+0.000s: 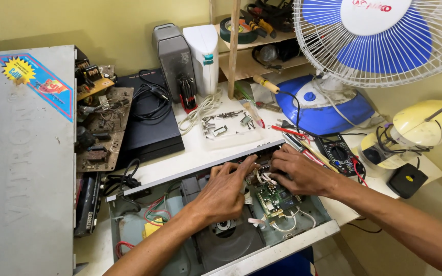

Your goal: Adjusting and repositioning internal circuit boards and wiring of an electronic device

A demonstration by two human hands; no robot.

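Both my hands sit inside the opened disc player (221, 240). Left hand (224, 191) fingers spread, touching white wires (265, 178); right hand (296, 171) pinching them. Green circuit board (273, 198) lies just below, nearer the right hand.

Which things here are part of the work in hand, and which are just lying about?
In use: left hand, right hand, green circuit board, opened disc player chassis.

Lying about: fan, multimeter, tray of screws, black box, grey cover.

Pale yellow-green wall (108, 25), white worktable (200, 153), wooden shelf (262, 48), tiled floor (328, 250), soft even light
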